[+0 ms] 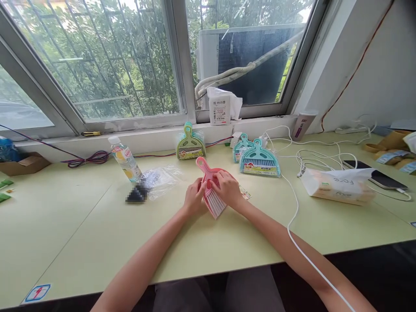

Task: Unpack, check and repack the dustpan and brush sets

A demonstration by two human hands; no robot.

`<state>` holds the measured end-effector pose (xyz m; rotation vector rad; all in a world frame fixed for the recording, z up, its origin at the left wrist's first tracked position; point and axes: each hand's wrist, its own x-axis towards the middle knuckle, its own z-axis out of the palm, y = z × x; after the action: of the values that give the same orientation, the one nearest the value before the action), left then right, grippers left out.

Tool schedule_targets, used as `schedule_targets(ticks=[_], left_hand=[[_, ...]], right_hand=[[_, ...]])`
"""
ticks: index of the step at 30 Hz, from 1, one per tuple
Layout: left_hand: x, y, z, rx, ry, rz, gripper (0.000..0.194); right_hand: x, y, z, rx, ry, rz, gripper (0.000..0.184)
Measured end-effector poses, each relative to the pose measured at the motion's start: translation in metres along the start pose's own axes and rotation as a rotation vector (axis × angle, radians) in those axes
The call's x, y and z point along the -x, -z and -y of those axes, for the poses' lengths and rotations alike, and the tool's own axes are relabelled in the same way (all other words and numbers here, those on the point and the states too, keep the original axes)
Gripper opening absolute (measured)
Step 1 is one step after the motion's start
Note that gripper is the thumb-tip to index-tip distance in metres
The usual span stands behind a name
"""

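A small pink hand brush with white bristles lies against a pink dustpan, handles pointing away from me. My left hand grips the brush from its left side, thumb over the brush head. From the right, my right hand closes over the brush and dustpan, its fingertips meeting the left thumb. Its palm hides much of the dustpan. A printed card sticks out on the table beside my right hand. Crumpled clear plastic wrap rests to the left of my left hand.
Behind stand packaged green brush sets and blue brush sets. At left are a bottle and a blurred black object. A tissue pack and a phone lie right. A white cable crosses above my right forearm.
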<state>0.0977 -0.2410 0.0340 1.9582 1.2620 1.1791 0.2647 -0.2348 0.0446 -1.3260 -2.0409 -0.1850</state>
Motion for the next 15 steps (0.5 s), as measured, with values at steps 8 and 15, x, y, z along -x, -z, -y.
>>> schedule_targets(ticks=[8, 15], left_hand=[[-0.007, 0.002, 0.0, 0.342, 0.069, 0.221, 0.039], [-0.01, 0.011, -0.01, 0.328, 0.105, 0.317, 0.043]], right_hand=[[0.004, -0.007, -0.003, -0.156, -0.276, 0.037, 0.03], [0.0, -0.004, -0.008, -0.348, -0.397, -0.026, 0.033]])
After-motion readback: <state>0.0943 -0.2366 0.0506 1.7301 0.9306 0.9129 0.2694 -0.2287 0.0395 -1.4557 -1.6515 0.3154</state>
